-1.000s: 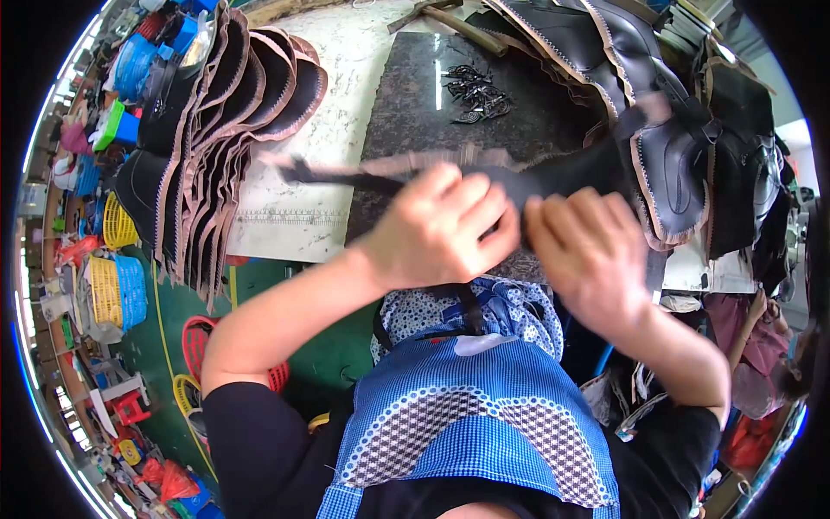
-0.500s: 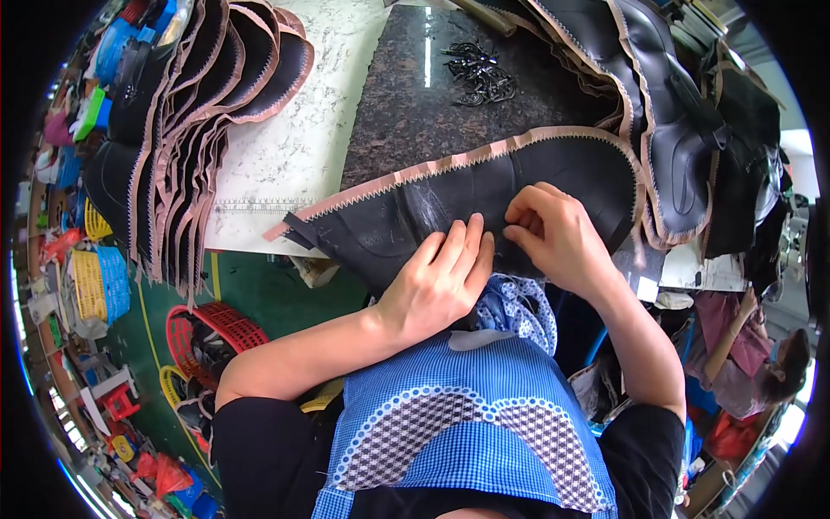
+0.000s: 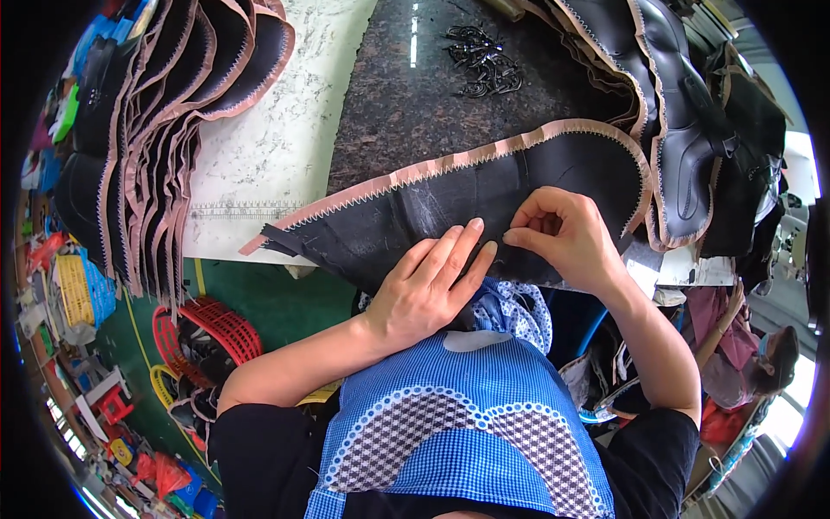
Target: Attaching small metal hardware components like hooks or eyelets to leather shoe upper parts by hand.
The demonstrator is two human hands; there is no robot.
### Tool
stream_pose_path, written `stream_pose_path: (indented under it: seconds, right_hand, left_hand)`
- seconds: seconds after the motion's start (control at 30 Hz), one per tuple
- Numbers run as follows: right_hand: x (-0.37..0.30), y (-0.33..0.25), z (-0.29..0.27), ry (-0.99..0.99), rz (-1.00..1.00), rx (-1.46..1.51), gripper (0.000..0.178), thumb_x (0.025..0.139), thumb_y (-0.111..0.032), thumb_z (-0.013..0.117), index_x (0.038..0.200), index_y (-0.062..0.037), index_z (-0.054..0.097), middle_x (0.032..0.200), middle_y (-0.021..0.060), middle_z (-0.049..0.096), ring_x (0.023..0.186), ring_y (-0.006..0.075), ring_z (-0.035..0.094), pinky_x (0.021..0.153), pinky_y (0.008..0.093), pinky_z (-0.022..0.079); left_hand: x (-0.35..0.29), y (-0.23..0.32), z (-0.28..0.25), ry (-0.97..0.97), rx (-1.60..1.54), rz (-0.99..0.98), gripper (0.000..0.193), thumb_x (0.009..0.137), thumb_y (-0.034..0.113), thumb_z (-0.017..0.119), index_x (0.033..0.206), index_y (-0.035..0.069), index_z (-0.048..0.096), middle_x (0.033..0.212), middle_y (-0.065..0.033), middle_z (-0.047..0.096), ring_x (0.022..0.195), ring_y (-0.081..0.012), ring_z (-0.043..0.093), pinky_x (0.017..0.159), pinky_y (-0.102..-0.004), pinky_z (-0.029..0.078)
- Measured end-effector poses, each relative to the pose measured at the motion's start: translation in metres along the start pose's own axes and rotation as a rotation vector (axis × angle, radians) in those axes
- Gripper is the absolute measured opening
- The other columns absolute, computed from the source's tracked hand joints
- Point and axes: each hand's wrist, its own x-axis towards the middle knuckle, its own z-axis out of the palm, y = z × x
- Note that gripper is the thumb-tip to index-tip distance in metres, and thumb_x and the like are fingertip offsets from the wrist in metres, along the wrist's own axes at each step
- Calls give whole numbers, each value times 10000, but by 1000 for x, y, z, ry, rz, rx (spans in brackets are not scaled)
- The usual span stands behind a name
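Note:
A black leather-like panel with a tan, zigzag-stitched border along its far edge and rounded right end lies across the table's near edge. My left hand rests on its near side, fingers stretched out and flat. Just to the right, my right hand hovers at the panel's surface, thumb and forefinger pinched together and the other fingers curled. Whatever sits in that pinch, if anything, is too small or hidden to make out. Beyond the panel, a small heap of shiny black hardware pieces lies on the dark speckled slab.
A stack of similar tan-edged black panels hangs over the white tabletop at left. More black pieces are piled at right. Below left stands a red basket on the green floor. Another person is at far right.
The whole view has shifted slightly. My right hand's pinch has dipped a little nearer on the panel; my left hand stays stretched out on it.

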Motion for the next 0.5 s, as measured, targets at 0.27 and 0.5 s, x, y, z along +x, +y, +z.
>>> stream_pose_path:
  seconds: [0.27,0.5]
  right_hand:
    - [2,2,-2,-19,-5,-3,156,805,-104,830,860,8,737,715,39,665,633,103,602,594,263,495]
    - [8,-15,-6,-60,108,-79,167,791,-108,830,850,27,750,712,72,707,642,123,657,616,268,527]
  left_hand:
    - [-1,-5,3,19,-52,-14,417,982,178,582,1397,164,628,1492,-102,564,1256,-197,569,1000,-310,443]
    - [-3,-4,6,28,-83,-32,413,973,180,598,1383,174,645,1489,-94,568,1253,-192,569,999,-310,432]
